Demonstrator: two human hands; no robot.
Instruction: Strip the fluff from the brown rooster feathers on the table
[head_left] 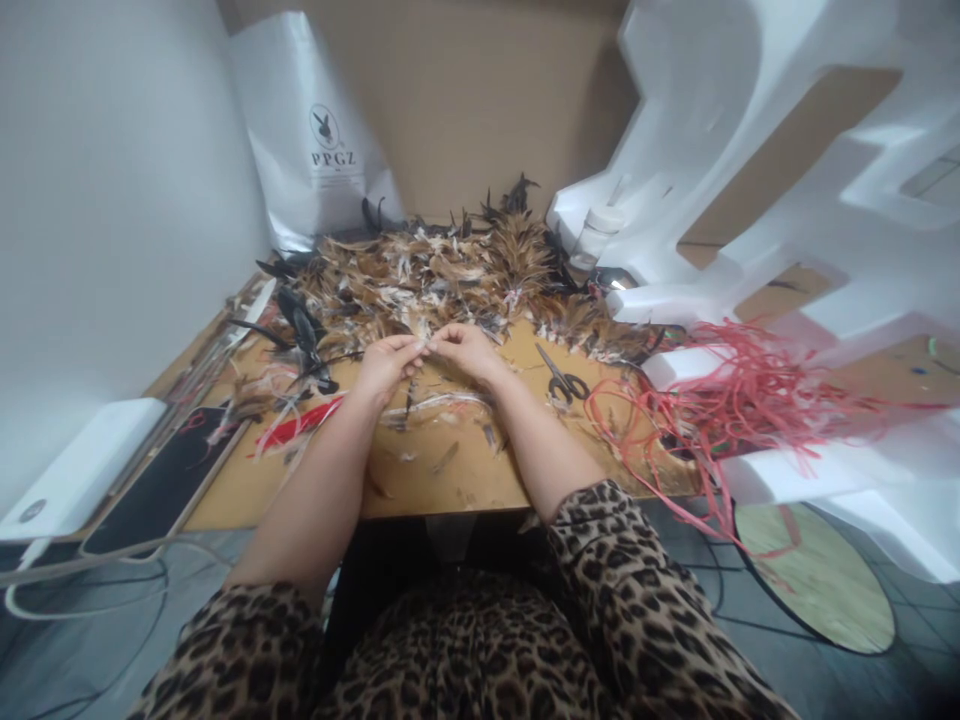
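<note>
My left hand (390, 366) and my right hand (466, 352) meet over the middle of the table, fingertips almost touching. Both are closed in a pinch around something small and whitish, too blurred to name. Just beyond them spreads a thick pile of brown feathers (427, 268) with white, fluffy bases. Black feathers (300, 325) lie to the left of my left hand. Black-handled scissors (562, 378) rest on the table to the right of my right forearm. A red strip (296, 425) lies near my left forearm.
Tangled red ribbons (742, 395) hang over the right edge beside white foam pieces (795, 480). On the left are a phone (161, 485) and a white power bank (86, 465) with a cable. A silver bag (300, 130) and a clear bottle (596, 238) stand behind.
</note>
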